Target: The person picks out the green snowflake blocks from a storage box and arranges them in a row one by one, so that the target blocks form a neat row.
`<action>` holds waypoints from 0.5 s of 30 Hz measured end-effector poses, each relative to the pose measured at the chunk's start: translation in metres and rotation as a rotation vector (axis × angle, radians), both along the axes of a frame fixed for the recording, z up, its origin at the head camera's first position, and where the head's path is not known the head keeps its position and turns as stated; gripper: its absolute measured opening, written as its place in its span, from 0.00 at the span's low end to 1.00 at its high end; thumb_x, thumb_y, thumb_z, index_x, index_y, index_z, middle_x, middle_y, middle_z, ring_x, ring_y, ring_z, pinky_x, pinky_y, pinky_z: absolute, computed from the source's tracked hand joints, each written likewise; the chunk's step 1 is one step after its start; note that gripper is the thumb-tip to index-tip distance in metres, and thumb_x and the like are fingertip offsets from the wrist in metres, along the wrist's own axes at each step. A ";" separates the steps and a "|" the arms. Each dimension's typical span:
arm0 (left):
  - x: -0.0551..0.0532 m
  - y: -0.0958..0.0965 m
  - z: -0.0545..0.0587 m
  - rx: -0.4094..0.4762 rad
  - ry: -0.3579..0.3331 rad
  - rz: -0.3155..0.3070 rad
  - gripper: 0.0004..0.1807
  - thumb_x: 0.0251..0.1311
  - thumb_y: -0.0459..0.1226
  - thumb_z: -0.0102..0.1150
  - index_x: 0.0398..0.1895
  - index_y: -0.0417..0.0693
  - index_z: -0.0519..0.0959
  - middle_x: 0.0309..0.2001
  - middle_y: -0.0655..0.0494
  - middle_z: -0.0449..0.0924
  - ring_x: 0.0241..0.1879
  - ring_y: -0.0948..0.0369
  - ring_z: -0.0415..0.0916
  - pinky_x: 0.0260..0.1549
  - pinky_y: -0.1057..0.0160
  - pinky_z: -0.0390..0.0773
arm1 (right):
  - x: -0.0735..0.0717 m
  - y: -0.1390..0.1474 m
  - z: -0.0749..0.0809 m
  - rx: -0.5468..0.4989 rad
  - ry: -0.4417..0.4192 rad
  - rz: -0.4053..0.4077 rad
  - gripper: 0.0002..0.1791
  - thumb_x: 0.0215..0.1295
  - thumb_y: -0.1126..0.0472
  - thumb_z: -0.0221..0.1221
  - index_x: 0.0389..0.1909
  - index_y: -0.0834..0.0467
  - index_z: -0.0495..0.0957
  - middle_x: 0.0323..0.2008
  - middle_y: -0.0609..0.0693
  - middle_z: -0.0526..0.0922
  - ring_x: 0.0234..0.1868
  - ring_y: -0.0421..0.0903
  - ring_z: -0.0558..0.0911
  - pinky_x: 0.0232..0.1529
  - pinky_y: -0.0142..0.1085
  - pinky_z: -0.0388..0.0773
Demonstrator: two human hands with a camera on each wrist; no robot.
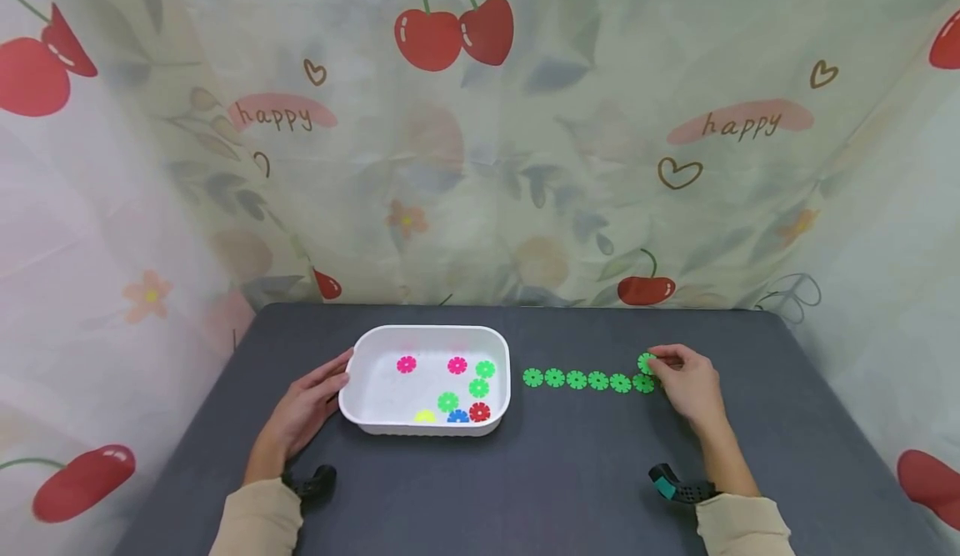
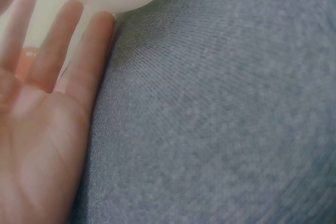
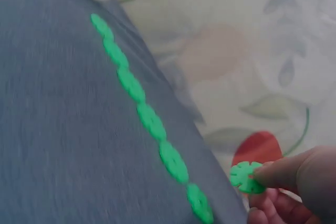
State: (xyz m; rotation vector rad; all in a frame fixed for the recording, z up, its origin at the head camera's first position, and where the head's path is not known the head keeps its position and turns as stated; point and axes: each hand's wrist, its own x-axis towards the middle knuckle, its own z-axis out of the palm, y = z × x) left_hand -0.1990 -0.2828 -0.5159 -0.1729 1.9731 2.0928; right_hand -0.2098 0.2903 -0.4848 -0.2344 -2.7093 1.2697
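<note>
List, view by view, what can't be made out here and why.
- Head: the lower parts of the yellow disc and blue disc, behind the front rim of the white tray.
- Left wrist: the tray's contents; its wall blocks them, and the top edge cuts it off.
- Right wrist: part of the held green disc, covered by the right grip; most of the tray, beyond the top edge.

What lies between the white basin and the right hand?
A row of six green discs lies on the dark table between them, as the head view shows.

Even light, blurry wrist views
</note>
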 end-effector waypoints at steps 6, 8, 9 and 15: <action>0.001 -0.001 0.000 0.001 0.000 -0.007 0.38 0.72 0.45 0.59 0.81 0.51 0.57 0.79 0.64 0.60 0.59 0.81 0.72 0.56 0.73 0.77 | 0.007 0.018 -0.008 0.095 -0.052 -0.027 0.17 0.73 0.56 0.59 0.54 0.62 0.83 0.45 0.60 0.87 0.37 0.43 0.79 0.35 0.34 0.73; 0.000 0.000 0.000 0.001 -0.004 -0.004 0.38 0.72 0.45 0.59 0.81 0.51 0.57 0.80 0.63 0.59 0.60 0.81 0.72 0.56 0.72 0.77 | 0.008 0.021 -0.010 0.128 -0.057 -0.032 0.16 0.72 0.57 0.59 0.53 0.63 0.83 0.43 0.60 0.87 0.37 0.46 0.80 0.35 0.35 0.72; 0.000 0.000 0.000 0.000 -0.004 -0.005 0.38 0.72 0.45 0.59 0.81 0.51 0.57 0.80 0.61 0.58 0.60 0.81 0.72 0.56 0.72 0.77 | 0.008 0.022 -0.010 0.143 -0.058 -0.033 0.16 0.72 0.58 0.59 0.52 0.63 0.84 0.42 0.60 0.88 0.37 0.47 0.80 0.35 0.35 0.71; -0.001 0.000 0.000 -0.016 -0.009 0.006 0.38 0.72 0.45 0.60 0.81 0.53 0.58 0.80 0.60 0.58 0.60 0.80 0.72 0.56 0.72 0.77 | 0.006 0.024 -0.012 0.215 -0.058 -0.011 0.15 0.71 0.59 0.59 0.49 0.66 0.84 0.38 0.60 0.87 0.35 0.50 0.80 0.33 0.37 0.71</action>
